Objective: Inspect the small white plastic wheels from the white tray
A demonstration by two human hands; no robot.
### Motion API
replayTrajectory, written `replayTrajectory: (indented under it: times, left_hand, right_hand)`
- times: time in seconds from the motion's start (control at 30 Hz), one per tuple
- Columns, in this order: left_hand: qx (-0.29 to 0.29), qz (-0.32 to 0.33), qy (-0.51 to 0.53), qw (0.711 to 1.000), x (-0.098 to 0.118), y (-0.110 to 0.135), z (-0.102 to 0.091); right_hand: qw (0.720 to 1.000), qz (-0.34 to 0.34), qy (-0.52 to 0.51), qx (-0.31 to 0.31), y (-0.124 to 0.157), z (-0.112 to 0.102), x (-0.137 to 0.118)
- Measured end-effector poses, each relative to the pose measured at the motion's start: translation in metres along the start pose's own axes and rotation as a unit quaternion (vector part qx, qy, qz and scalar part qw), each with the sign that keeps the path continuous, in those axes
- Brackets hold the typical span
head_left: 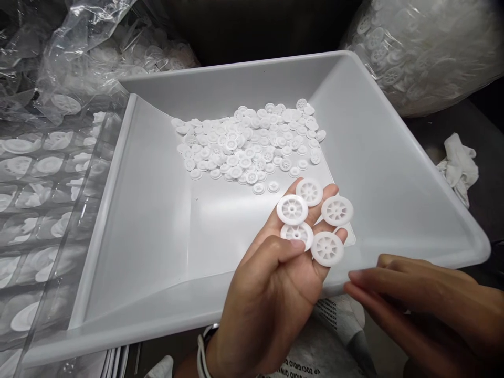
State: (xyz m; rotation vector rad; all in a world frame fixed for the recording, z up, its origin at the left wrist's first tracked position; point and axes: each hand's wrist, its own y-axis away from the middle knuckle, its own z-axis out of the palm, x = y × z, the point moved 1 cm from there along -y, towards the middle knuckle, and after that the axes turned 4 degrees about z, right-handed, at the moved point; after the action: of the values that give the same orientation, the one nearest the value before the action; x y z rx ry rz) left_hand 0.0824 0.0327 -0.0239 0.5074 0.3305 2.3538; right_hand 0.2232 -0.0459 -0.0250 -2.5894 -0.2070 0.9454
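While the left hand (268, 299) lies palm up over a white plastic tray (134, 210), five white plastic spoked wheels (327, 249) rest across its fingers (311, 212), which stand slightly apart. Its thumb (271, 248) is bent inward, with the tip against the underside of the nearest wheel, pinning that wheel to the fingers. Each wheel has a round hub with a centre hole and spokes running to a solid rim. Right hand (421, 302): empty, just beside the left hand and above the tray's front rim, fingers (370, 281) loosely together and not touching any wheel. Tray: wide, shallow, sloped on its inner sides, tilted in view. Loose on its floor, a single-layer heap of many matching wheels (244, 144) sits toward the far side, with two more wheels (273, 186) lying just off the heap's near edge. Left of the tray: clear plastic bags (47, 210) with more white wheels inside. Far right corner: one full clear bag of wheels (417, 55), beside the tray. Right of the tray: a crumpled white cloth (459, 168). Below the tray's front edge: a printed paper sack (323, 346). On the left wrist: a white cord (202, 357).
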Motion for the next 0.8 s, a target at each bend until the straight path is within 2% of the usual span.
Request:
replayTrajectory:
  times: [0.13,0.33,0.47,0.6,0.8]
  left_hand:
    - [0.008,0.000,0.006,1.000,-0.001,-0.001,0.001]
    - [0.013,-0.018,0.022,1.000,-0.001,-0.001,0.004]
    - [0.011,-0.029,0.032,0.999,-0.002,0.000,0.002]
    - [0.006,-0.031,0.029,0.999,-0.002,0.001,-0.002]
    - [0.005,-0.047,0.037,0.998,-0.003,0.001,-0.003]
  right_hand:
    - [0.999,0.021,-0.010,0.030,0.003,0.001,0.001]
    - [0.995,-0.072,0.015,-0.063,0.002,0.000,0.006]
    - [0.991,-0.113,0.051,-0.046,-0.002,0.005,0.001]
    - [0.989,-0.116,0.068,-0.053,-0.003,0.011,0.000]
    - [0.989,-0.123,0.077,-0.030,-0.002,0.013,0.006]
